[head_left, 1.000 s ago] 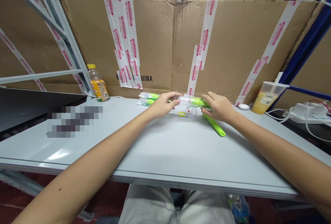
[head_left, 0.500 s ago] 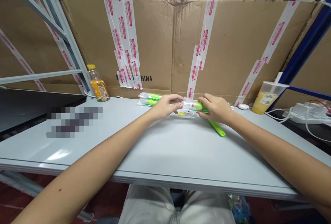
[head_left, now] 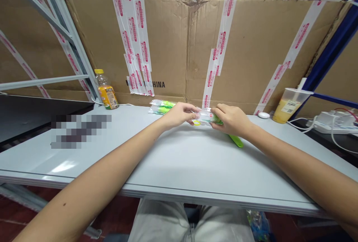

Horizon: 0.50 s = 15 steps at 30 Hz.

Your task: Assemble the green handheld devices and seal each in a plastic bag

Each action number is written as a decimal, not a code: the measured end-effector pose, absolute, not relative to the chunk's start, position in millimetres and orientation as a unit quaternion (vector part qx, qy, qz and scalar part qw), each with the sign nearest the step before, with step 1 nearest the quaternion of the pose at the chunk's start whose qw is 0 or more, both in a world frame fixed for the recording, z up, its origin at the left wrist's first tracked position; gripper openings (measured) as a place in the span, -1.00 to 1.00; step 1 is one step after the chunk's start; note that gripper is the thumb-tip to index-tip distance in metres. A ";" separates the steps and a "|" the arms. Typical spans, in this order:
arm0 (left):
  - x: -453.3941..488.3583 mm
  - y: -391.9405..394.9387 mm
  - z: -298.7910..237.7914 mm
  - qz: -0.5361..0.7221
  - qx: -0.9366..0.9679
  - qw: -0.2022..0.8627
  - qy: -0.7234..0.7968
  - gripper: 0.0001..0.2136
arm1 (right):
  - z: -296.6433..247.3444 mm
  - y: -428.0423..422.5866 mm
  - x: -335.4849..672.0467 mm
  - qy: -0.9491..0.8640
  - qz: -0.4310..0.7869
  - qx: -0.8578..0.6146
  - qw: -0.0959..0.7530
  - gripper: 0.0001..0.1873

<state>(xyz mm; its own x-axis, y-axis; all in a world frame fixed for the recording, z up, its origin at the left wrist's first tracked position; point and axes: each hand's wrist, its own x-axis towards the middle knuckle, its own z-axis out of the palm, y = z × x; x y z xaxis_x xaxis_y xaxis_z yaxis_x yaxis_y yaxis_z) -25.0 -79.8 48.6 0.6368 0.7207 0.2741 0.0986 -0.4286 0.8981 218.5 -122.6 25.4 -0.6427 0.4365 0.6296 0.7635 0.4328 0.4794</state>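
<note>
- Centrally, a transparent-and-green tube (head_left: 206,116) is held level between the two hands, just above or on the far part of the white tabletop (head_left: 184,163); whether its underside touches the surface cannot be told.
- Handling (judged): the tube is probably light and fairly stiff; its glossy transparent portion looks smooth, hence apt to slip or turn, and thin enough to dent if squeezed hard. Sound grips would be the green end, for a full grasp, and the tip of the transparent end, for a light pinch.
- Left hand (head_left: 181,116): thumb and forefinger nearly together, pinching the transparent end; the remaining fingers curl loosely beneath.
- Right hand (head_left: 231,119): palm down, fingers closed over the green end and covering most of it, with the thumb below.
- Near the hands: a yellow ring (head_left: 197,122) lies just below the left fingertips. A bright green strip (head_left: 236,141), partly hidden, emerges from under the right hand and slants toward the near edge.
- Beyond the left hand: green wrapped packets (head_left: 161,107) lie side by side, before the taped cardboard panel (head_left: 170,44).
</note>
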 end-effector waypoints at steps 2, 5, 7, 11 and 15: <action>-24.9 -79.9 48.3 0.332 0.778 0.466 0.259 -0.78 | 25.3 -122.4 218.7 -0.820 -0.384 -0.369 0.211 -0.75; -25.1 -79.9 47.8 0.333 0.778 0.466 0.258 -0.76 | 25.1 -122.4 219.1 -0.822 -0.374 -0.375 0.211 -0.74; -25.4 -79.9 48.1 0.333 0.777 0.469 0.257 -0.75 | 25.6 -123.5 218.5 -0.825 -0.351 -0.386 0.215 -0.74; -24.3 -81.5 52.2 0.398 0.719 0.510 0.254 -0.71 | 32.5 -131.1 210.1 -0.809 -0.221 -0.470 0.273 -0.75; -18.0 -88.8 58.7 0.494 0.633 0.546 0.240 -0.57 | 43.7 -145.5 189.2 -0.735 -0.071 -0.590 0.327 -0.66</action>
<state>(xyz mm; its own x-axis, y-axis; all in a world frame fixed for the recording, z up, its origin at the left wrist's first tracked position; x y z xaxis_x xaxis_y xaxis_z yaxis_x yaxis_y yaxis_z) -18.0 -88.8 58.7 0.3966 0.8432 0.3630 -0.2350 -0.2890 0.9280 189.2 -145.5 43.7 -0.0900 0.8205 0.5645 0.9131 0.2943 -0.2822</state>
